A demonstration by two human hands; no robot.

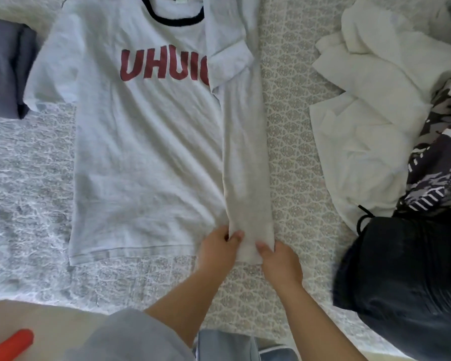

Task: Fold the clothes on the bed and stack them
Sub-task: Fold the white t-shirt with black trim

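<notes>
A grey T-shirt (141, 142) with red lettering and a dark collar lies flat, front up, on the patterned bed (292, 126). Its right side is folded inward into a long strip running from shoulder to hem, with the sleeve turned over the chest beside the lettering. At the near hem, both hands hold the end of that strip: the left hand (219, 251) pinches its inner edge, thumb on top and fingers curled beneath, and the right hand (279, 261) grips its outer corner, thumb pressed on the cloth. To the left, a folded dark grey garment (5, 66) touches the shirt's other sleeve. To the right, apart from the shirt, lie a crumpled white garment (362, 121), a camouflage-print piece (438, 157) and a black garment (406, 269) with a drawstring.
</notes>
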